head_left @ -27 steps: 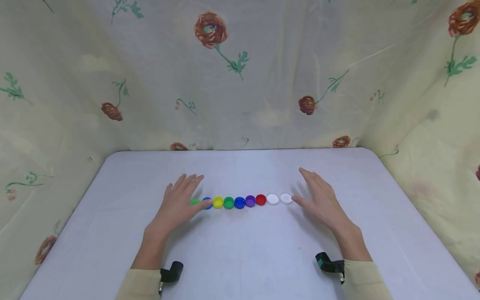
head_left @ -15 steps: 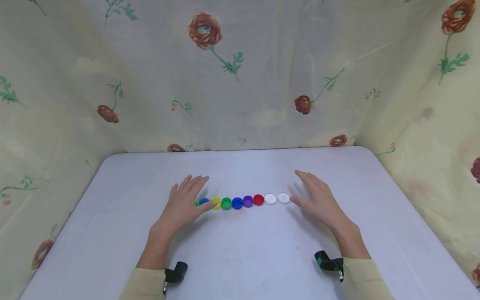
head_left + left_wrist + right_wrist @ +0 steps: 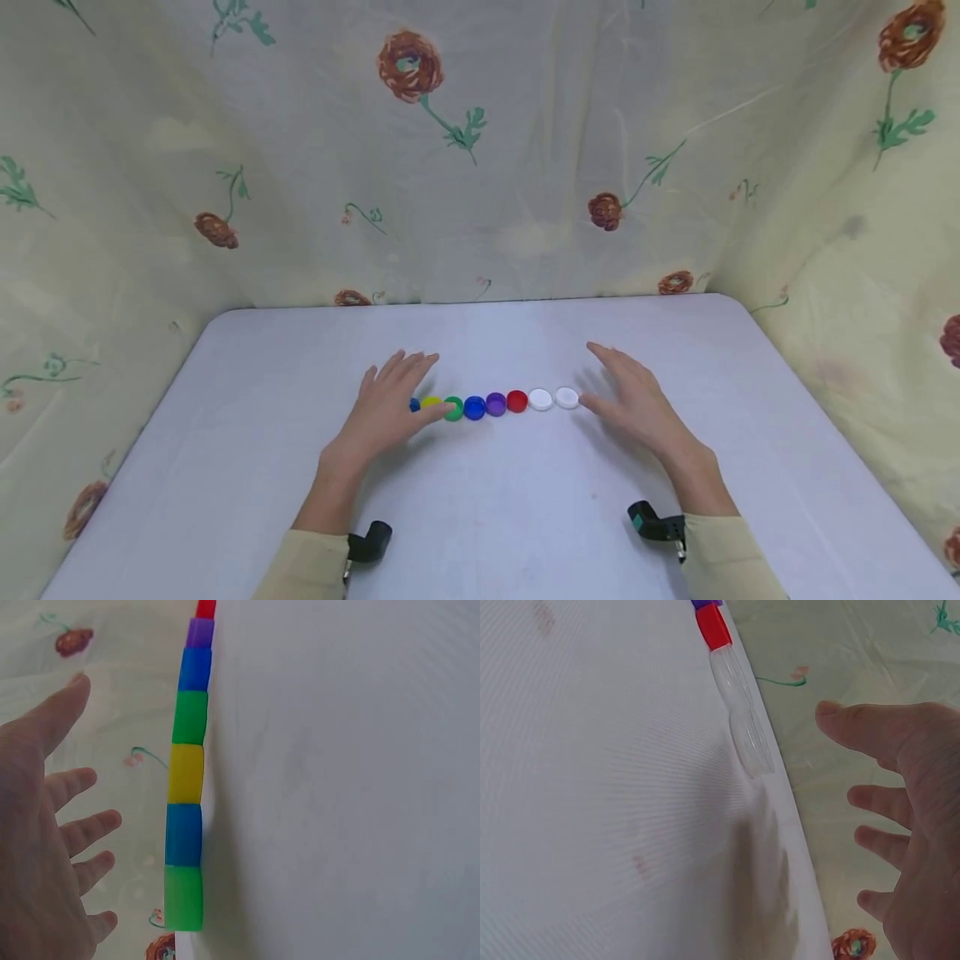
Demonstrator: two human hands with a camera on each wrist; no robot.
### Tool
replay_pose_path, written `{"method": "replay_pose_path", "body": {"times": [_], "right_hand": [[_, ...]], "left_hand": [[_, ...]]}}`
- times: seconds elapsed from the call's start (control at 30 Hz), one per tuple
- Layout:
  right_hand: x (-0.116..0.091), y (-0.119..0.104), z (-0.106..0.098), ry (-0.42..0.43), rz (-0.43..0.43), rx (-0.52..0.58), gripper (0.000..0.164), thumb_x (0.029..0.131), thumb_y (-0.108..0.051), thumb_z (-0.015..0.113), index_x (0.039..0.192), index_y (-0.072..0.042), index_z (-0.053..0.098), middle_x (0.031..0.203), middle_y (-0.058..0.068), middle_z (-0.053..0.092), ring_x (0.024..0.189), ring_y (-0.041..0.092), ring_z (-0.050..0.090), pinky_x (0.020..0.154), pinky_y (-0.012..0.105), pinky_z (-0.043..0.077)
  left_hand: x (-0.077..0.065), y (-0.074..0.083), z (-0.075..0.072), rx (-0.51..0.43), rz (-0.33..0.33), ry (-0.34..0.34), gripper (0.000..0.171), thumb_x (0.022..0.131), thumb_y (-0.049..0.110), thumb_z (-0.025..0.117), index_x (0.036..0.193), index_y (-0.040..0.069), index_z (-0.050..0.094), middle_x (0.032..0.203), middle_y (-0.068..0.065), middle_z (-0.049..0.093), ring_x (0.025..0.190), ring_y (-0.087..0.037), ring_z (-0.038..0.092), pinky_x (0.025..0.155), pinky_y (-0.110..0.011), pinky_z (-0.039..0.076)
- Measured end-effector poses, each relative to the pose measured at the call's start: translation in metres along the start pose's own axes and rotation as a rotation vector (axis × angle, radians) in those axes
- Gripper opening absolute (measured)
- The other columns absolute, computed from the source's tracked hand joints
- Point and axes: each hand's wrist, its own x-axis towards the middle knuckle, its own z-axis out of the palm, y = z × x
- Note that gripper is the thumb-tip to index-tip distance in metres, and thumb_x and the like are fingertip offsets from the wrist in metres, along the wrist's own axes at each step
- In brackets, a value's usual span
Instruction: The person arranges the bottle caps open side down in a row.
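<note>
your left hand (image 3: 386,418) and right hand (image 3: 639,407) sit wide, empty by the caps (image 3: 496,405); looks like positioning, any grip needs narrowing

Nine caps (image 3: 474,407) lie side by side on the desk (image 3: 510,500), in one row running left to right. The left hand (image 3: 386,417) is at the row's left end, covering part of it in the head view; the right hand (image 3: 637,408) is just beyond the right end. A cloth (image 3: 525,167) hangs behind the desk and along its left and right sides.
</note>
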Motion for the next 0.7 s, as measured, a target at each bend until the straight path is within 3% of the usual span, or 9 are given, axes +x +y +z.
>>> {"method": "replay_pose_path", "body": {"times": [0.33, 0.7], "right_hand": [[-0.001, 0.0, 0.001, -0.007, 0.008, 0.005, 0.074, 0.09, -0.028, 0.07, 0.154, -0.015, 0.034, 0.157, 0.017, 0.039, 0.146, 0.043, 0.03, 0.117, 0.065, 0.021], [0.0, 0.0, 0.001, -0.027, 0.033, 0.012, 0.071, 0.09, -0.028, 0.071, 0.152, -0.016, 0.039, 0.156, 0.014, 0.041, 0.145, 0.04, 0.032, 0.117, 0.063, 0.024]], "left_hand": [[0.006, 0.018, 0.008, -0.005, 0.0, -0.035, 0.082, 0.087, 0.068, 0.059, 0.155, 0.032, 0.032, 0.162, -0.002, 0.035, 0.155, -0.032, 0.018, 0.12, -0.067, 0.011], [0.01, 0.033, 0.015, 0.011, 0.047, -0.046, 0.083, 0.085, 0.069, 0.06, 0.155, 0.035, 0.03, 0.161, 0.0, 0.036, 0.154, -0.028, 0.022, 0.121, -0.065, 0.014]]}}
